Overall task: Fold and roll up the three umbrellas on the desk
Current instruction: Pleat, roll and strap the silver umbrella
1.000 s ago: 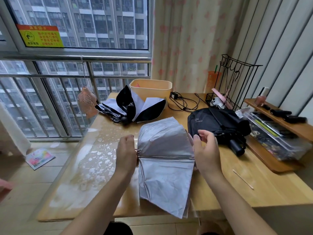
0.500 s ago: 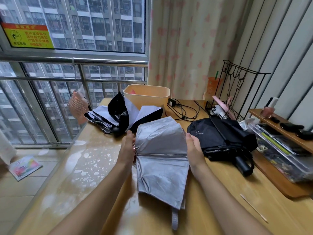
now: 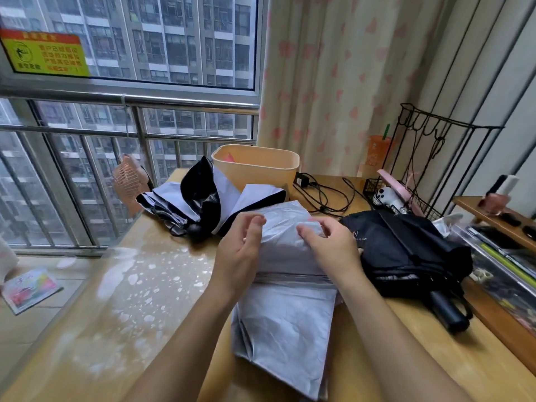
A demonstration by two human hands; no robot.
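A silver-grey umbrella (image 3: 285, 314) lies collapsed in the middle of the wooden desk (image 3: 435, 358), its fabric panels spread flat. My left hand (image 3: 240, 250) hovers at the fabric's upper left edge, fingers loosely curled and holding nothing. My right hand (image 3: 327, 245) pinches a fold of the upper panel. A black-and-white umbrella (image 3: 208, 201) lies loosely bunched behind, near the window. To the right rests a black umbrella (image 3: 406, 256), partly folded, its handle pointing toward me.
A beige bin (image 3: 255, 166) stands at the back of the desk, beside black cables (image 3: 324, 192). A black wire rack (image 3: 429, 163) and a wooden shelf with clutter (image 3: 499, 224) fill the right side. A small pink fan (image 3: 127, 181) sits at the left edge by the window.
Both hands left the umbrella's middle rib and moved up to the far panel. The right hand now pinches the fabric; the left has let go.
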